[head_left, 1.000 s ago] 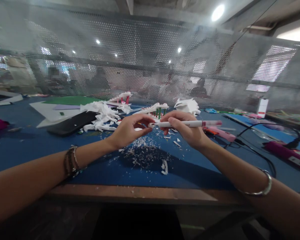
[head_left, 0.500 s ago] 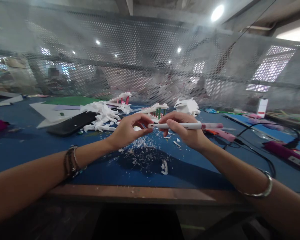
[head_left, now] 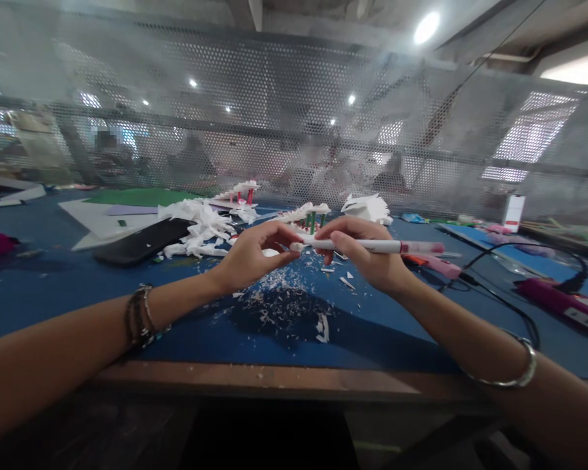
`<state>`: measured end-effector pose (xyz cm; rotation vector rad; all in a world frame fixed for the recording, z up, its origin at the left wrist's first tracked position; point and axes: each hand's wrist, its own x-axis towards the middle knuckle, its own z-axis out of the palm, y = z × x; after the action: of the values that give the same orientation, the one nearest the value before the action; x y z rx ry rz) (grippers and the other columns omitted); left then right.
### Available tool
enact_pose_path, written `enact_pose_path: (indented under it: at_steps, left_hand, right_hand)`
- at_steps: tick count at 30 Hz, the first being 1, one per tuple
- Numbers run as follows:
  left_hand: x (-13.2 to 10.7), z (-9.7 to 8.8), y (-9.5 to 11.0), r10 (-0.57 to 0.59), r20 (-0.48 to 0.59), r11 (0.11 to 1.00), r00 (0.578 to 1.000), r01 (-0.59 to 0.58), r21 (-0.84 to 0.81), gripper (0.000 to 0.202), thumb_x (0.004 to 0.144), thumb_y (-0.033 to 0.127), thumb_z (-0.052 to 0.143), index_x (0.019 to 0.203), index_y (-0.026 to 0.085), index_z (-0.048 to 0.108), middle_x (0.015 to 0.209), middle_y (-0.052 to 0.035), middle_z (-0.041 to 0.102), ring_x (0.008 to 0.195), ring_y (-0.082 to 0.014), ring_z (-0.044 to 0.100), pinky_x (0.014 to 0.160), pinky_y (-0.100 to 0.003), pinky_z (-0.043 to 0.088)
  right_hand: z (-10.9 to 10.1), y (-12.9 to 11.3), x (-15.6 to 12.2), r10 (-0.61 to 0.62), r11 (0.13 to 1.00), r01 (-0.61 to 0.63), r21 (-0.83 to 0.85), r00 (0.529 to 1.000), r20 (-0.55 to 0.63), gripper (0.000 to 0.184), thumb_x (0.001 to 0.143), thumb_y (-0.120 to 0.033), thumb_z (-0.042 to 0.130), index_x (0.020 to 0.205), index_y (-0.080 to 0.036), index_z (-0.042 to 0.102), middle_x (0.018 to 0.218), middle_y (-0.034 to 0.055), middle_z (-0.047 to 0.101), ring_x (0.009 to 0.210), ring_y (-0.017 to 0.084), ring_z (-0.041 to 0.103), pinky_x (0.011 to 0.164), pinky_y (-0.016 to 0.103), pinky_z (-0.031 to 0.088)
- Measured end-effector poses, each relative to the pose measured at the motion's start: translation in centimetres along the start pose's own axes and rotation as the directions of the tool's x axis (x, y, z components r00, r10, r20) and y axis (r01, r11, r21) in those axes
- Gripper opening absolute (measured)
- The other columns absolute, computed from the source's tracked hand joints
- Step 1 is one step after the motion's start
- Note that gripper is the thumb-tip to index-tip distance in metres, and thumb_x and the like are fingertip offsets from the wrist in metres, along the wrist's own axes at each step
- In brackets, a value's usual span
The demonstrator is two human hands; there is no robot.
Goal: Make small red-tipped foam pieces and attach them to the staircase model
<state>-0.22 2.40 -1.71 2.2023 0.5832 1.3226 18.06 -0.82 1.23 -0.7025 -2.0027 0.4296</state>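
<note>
My right hand (head_left: 367,256) is closed round a white pen-shaped tool (head_left: 372,246) with a pink rear end, held level above the blue table mat (head_left: 53,287). The tool's tip points left, toward my left hand (head_left: 252,256). That hand's fingers are pinched together right at the tip, on something too small to make out. Both hands hover over a scatter of small white shavings (head_left: 284,303) on the mat.
A black phone (head_left: 144,240) and a heap of torn white paper (head_left: 198,232) lie at the left rear. Small white models on coloured posts (head_left: 308,215) stand behind the hands. Pink tools (head_left: 561,299) and black cables (head_left: 509,307) lie at the right. A perforated screen (head_left: 294,130) closes the back.
The pen-shaped tool has slid a little to the right in my right hand. Both hands stay in about the same place.
</note>
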Motion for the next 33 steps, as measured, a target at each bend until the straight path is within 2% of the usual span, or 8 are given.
enact_pose_path:
  at_steps: [5,13,17,33]
  left_hand:
    - [0.04,0.03,-0.29,-0.019,0.022,0.997,1.000,0.020,-0.072,0.021,0.069,0.027,0.062,0.081,0.013,0.053,0.078,-0.0028,0.059,0.070,-0.0101,0.058,0.066,-0.023,0.051]
    - [0.06,0.11,-0.16,-0.041,0.049,0.999,0.998,0.042,-0.021,0.021,0.070,0.030,0.058,0.083,0.014,0.054,0.083,-0.0054,0.060,0.072,-0.0113,0.058,0.062,-0.021,0.049]
    - [0.04,0.10,0.24,-0.092,0.055,0.995,0.994,0.093,-0.018,0.022,0.070,0.031,0.057,0.083,0.014,0.054,0.075,-0.0038,0.062,0.064,-0.0101,0.058,0.055,-0.020,0.049]
    - [0.05,0.13,-0.28,-0.080,0.034,0.993,0.996,0.083,-0.089,0.021,0.067,0.029,0.062,0.079,0.013,0.054,0.073,-0.0017,0.060,0.065,-0.0090,0.056,0.060,-0.021,0.048]
  right_hand:
    - [0.07,0.02,-0.04,0.001,1.000,0.000,-0.012,0.999,0.043,0.014,0.077,-0.021,0.046,0.077,-0.014,0.058,0.058,-0.0019,0.058,0.053,0.007,0.055,0.050,0.020,0.042]
    - [0.12,-0.20,-0.05,0.002,0.997,0.001,-0.072,0.999,0.045,0.015,0.077,-0.022,0.045,0.076,-0.015,0.058,0.057,-0.0021,0.058,0.053,0.007,0.055,0.051,0.021,0.042]
    - [0.14,-0.21,-0.08,0.011,0.997,-0.008,-0.076,0.999,0.039,0.015,0.077,-0.022,0.044,0.076,-0.015,0.058,0.058,-0.0023,0.058,0.053,0.007,0.055,0.050,0.021,0.042]
    - [-0.03,0.10,-0.05,-0.012,0.999,0.013,-0.047,1.000,0.027,0.016,0.078,-0.022,0.044,0.077,-0.014,0.058,0.059,-0.0011,0.058,0.054,0.007,0.055,0.050,0.020,0.043]
